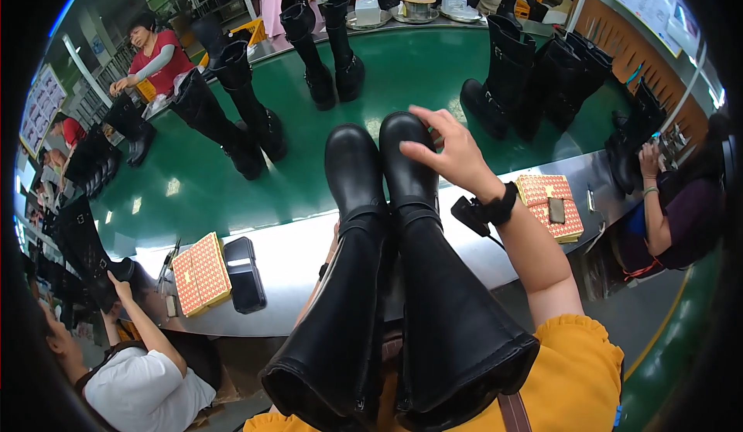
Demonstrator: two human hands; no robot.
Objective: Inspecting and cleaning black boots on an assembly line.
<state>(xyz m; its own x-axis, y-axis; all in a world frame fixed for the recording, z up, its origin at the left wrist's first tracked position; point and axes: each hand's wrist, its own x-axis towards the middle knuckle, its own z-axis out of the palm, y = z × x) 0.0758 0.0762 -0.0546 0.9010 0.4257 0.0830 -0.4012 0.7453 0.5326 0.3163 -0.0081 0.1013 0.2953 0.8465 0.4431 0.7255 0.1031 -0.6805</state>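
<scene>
A pair of tall black boots (457,300) lies side by side in front of me, toes pointing away and wide shaft openings near my body. My right hand (457,153) is at the toe of the right-hand boot, with thumb and fingers apart and the fingertips at or just above the toe cap. A dark band with a small black device (476,217) is on my right wrist. Only a sliver of my left hand (336,238) shows beside the left-hand boot (352,169); its fingers are hidden behind the boots, so its grip cannot be seen.
Several more black boots (244,99) stand on the green tabletop (309,145). A patterned box (201,273) and a black case (244,275) lie at left on the metal edge; another patterned box (551,207) is at right. Co-workers handle boots around the table.
</scene>
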